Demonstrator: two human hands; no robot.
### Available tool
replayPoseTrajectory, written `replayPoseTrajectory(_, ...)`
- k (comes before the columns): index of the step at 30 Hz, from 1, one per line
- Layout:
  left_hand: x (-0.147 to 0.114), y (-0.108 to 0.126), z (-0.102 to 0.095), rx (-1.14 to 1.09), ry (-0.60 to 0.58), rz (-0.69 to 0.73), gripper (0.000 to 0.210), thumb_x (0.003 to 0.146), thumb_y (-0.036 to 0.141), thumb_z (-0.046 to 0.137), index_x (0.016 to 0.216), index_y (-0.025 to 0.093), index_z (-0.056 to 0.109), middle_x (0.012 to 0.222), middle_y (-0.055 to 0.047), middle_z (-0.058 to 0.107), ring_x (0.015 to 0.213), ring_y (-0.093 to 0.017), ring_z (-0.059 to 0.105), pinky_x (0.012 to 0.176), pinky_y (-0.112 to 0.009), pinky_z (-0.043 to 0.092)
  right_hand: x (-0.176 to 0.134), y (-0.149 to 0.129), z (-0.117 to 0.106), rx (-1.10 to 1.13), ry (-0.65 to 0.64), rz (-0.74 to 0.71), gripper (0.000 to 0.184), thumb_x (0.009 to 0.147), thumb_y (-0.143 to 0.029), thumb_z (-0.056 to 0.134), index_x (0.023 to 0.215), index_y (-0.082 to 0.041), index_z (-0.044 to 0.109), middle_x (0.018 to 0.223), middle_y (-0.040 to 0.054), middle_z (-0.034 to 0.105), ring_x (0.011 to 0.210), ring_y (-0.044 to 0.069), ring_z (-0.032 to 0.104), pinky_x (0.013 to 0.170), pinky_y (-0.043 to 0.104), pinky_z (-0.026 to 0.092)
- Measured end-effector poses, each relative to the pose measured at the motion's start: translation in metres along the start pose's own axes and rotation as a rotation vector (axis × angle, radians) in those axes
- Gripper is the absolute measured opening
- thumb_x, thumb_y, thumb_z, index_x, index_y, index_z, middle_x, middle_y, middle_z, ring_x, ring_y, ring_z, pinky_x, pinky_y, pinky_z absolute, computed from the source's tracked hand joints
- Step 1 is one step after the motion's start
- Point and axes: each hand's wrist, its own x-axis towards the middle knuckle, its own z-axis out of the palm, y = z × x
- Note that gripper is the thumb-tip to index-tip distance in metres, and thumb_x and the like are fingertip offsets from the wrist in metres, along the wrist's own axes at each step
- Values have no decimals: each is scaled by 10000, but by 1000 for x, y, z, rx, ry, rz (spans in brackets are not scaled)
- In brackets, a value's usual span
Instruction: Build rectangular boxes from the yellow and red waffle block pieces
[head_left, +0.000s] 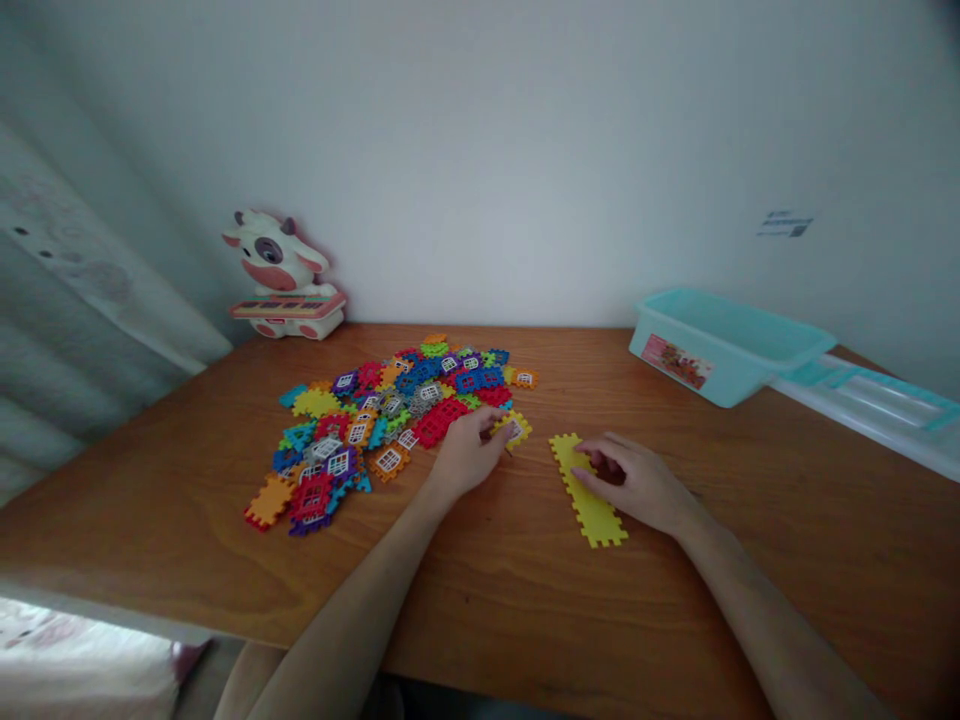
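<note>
My left hand (472, 450) pinches a small yellow toothed building tile (517, 428) with a pale window in it, just above the table at the right edge of the pile. On the table to the right lies a long yellow strip (589, 495) of toothed building tiles. My right hand (634, 480) is over the strip's right side, thumb and fingers apart, fingertips at its surface. Whether they press on the strip is hard to see. A heap of colourful interlocking tiles (442, 420), several with window frames, spreads left of my left hand.
A cow-shaped toy keyboard (289, 290) stands at the back left by the wall. At the back right sits a turquoise plastic bin (731, 345), with a clear lid (870, 400) beside it. A curtain (82, 270) hangs along the left side of the wooden table (480, 600).
</note>
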Motion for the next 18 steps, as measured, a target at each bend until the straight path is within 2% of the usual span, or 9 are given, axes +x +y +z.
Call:
replayPoseTrajectory(4, 2, 2, 9, -509, 23, -221, 278, 846, 384, 742, 1002, 185, 626, 1008, -64, 768, 892, -177, 729, 815, -320, 596, 3, -7, 2, 27, 72, -13, 199, 941, -393, 601, 1028, -245, 703, 911, 62, 694, 776, 203, 653, 719, 357, 543)
replayPoseTrajectory(7, -2, 4, 17, -721, -6, -321, 317, 781, 362, 821, 938, 183, 612, 1042, -62, 754, 916, -165, 720, 846, -335, 610, 6, -16, 6, 108, 79, -10, 216, 960, -396, 589, 1063, -242, 701, 942, 67, 695, 773, 192, 649, 700, 335, 540)
replayPoseTrajectory(9, -5, 3, 25, -786, -59, -348, 323, 757, 339, 846, 904, 175, 609, 1058, -57, 742, 943, -155, 711, 898, -342, 597, 7, -23, 10, 171, 93, -5, 242, 958, -399, 599, 1116, -241, 691, 943, 63, 691, 762, 187, 643, 685, 322, 536)
replayPoseTrajectory(12, -11, 1, 38, -773, -156, -329, 340, 764, 366, 840, 898, 163, 602, 1032, -49, 729, 943, -145, 698, 948, -349, 563, 9, -30, 15, 260, 124, 16, 228, 958, -420, 598, 1053, -238, 695, 908, 58, 688, 758, 190, 634, 699, 329, 538)
replayPoseTrajectory(14, -14, -1, 45, -671, -190, -267, 330, 800, 392, 803, 913, 161, 595, 1007, -53, 719, 927, -150, 690, 937, -353, 555, 9, -32, 17, 355, 130, 74, 240, 961, -454, 583, 962, -240, 691, 894, 56, 700, 771, 197, 649, 713, 337, 549)
replayPoseTrajectory(18, -20, -3, 54, -239, -113, -52, 290, 870, 347, 721, 1056, 165, 594, 1014, -76, 688, 887, -170, 659, 827, -335, 560, 12, -27, 17, 648, 179, 303, 365, 911, -572, 611, 1012, -232, 698, 882, 63, 749, 774, 217, 708, 674, 337, 586)
